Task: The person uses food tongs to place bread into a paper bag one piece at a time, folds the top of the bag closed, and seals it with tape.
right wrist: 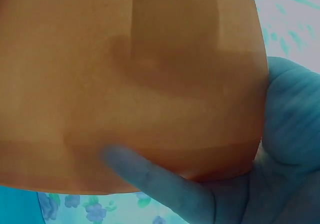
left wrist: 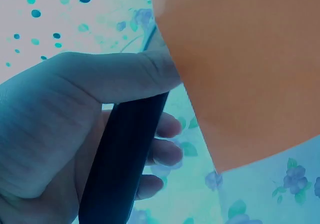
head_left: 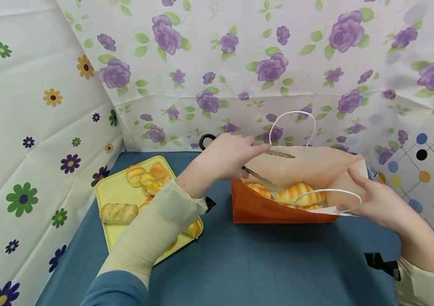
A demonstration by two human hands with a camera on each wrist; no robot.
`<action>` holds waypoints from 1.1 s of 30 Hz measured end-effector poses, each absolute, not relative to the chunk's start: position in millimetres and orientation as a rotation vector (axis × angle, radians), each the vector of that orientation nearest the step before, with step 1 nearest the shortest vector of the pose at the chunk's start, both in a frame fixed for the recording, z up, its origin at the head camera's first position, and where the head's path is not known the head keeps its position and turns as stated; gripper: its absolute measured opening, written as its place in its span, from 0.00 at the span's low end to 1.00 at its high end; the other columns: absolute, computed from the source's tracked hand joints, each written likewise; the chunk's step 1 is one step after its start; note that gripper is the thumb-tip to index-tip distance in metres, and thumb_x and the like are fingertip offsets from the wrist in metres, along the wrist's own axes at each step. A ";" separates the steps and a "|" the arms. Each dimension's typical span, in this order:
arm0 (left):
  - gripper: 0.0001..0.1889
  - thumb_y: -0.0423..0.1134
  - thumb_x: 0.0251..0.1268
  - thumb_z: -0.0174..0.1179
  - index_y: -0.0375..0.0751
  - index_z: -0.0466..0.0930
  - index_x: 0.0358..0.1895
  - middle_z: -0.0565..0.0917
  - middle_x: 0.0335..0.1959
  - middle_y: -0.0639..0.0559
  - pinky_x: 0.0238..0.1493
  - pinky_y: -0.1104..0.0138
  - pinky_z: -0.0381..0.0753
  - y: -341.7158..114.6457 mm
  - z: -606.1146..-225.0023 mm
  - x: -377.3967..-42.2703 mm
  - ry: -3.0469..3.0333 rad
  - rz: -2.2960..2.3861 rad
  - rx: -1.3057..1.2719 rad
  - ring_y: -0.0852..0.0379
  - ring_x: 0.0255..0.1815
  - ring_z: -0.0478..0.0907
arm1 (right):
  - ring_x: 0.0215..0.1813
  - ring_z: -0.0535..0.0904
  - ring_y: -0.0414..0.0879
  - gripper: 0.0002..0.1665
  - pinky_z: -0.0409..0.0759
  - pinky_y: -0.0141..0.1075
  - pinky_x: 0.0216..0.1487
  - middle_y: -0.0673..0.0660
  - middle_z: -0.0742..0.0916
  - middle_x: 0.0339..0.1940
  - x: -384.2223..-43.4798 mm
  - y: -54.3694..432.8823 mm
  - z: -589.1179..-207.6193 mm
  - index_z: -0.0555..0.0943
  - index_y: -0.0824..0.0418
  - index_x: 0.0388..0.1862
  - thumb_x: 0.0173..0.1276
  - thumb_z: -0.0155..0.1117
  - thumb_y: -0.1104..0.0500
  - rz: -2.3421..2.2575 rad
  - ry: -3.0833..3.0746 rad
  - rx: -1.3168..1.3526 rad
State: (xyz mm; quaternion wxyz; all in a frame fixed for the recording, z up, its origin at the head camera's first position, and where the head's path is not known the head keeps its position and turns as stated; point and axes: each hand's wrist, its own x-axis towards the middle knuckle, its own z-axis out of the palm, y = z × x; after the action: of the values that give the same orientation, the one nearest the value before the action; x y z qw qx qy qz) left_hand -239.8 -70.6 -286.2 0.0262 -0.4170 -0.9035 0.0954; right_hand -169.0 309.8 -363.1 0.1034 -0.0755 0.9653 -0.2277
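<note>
While the left hand (head_left: 230,155) has its grip wrapped round the tongs (head_left: 280,154), blades apart over the bread (head_left: 291,193) inside the bag (head_left: 278,215), the right hand (head_left: 381,202) has thumb and fingers spread against the bag's right edge, I guess so the mouth doesn't flop shut. Tray (head_left: 114,191) of rolls (head_left: 119,213) sits left of the bag on the surface (head_left: 270,263), probably to be handy for the tongs. No brands, labels or writing I can read.

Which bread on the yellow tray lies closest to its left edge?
The long loaf, its end by the left rim of the tray; other breads visible there sit farther right.
</note>
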 end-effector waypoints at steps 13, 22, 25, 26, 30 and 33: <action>0.46 0.56 0.66 0.76 0.57 0.64 0.85 0.76 0.41 0.53 0.29 0.63 0.72 -107.6 -312.7 -234.7 -2.653 -0.146 -1.228 0.57 0.29 0.71 | 0.51 0.82 0.66 0.72 0.77 0.49 0.43 0.76 0.86 0.55 -173.4 313.8 -365.9 0.43 0.66 0.89 0.68 0.78 0.35 -0.715 2.828 -0.206; 0.50 0.50 0.62 0.81 0.49 0.64 0.85 0.80 0.44 0.51 0.31 0.63 0.73 -138.2 -348.8 -217.3 -2.375 -0.619 -1.060 0.56 0.35 0.75 | 0.47 0.80 0.59 0.69 0.73 0.46 0.42 0.72 0.87 0.51 -171.9 312.0 -367.7 0.44 0.60 0.90 0.69 0.78 0.37 -0.788 2.793 -0.159; 0.50 0.45 0.60 0.83 0.46 0.65 0.84 0.82 0.46 0.49 0.32 0.62 0.74 -147.1 -364.8 -206.5 -2.288 -0.777 -0.989 0.55 0.38 0.78 | 0.45 0.80 0.60 0.68 0.74 0.47 0.43 0.68 0.88 0.46 -171.4 312.6 -368.3 0.44 0.59 0.90 0.69 0.77 0.37 -0.795 2.785 -0.148; 0.50 0.43 0.59 0.83 0.45 0.65 0.84 0.83 0.46 0.49 0.31 0.62 0.74 -149.9 -370.6 -202.5 -2.266 -0.826 -0.966 0.55 0.37 0.78 | 0.48 0.81 0.63 0.69 0.77 0.50 0.44 0.70 0.87 0.49 -171.4 312.8 -368.3 0.44 0.59 0.90 0.69 0.77 0.36 -0.796 2.783 -0.142; 0.51 0.38 0.55 0.85 0.43 0.67 0.83 0.84 0.46 0.49 0.28 0.65 0.71 -159.1 -392.6 -189.4 -2.204 -0.998 -0.889 0.55 0.35 0.76 | 0.66 0.73 0.74 0.68 0.79 0.59 0.51 0.80 0.76 0.71 -171.6 314.5 -368.2 0.45 0.58 0.90 0.68 0.77 0.35 -0.809 2.792 -0.124; 0.52 0.37 0.53 0.86 0.43 0.68 0.83 0.84 0.45 0.50 0.26 0.67 0.70 -166.3 -406.1 -183.2 -2.187 -1.063 -0.850 0.55 0.35 0.76 | 0.67 0.73 0.73 0.68 0.78 0.58 0.51 0.81 0.74 0.72 -171.8 316.0 -368.2 0.45 0.56 0.90 0.69 0.77 0.36 -0.816 2.792 -0.113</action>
State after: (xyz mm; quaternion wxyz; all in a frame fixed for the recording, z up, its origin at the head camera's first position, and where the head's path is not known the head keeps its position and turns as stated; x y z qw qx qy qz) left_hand -183.2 -166.3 -406.1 0.2794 -0.3168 -0.8152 -0.3962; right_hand -171.8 316.0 -368.2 0.1151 -0.0386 0.9527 -0.2785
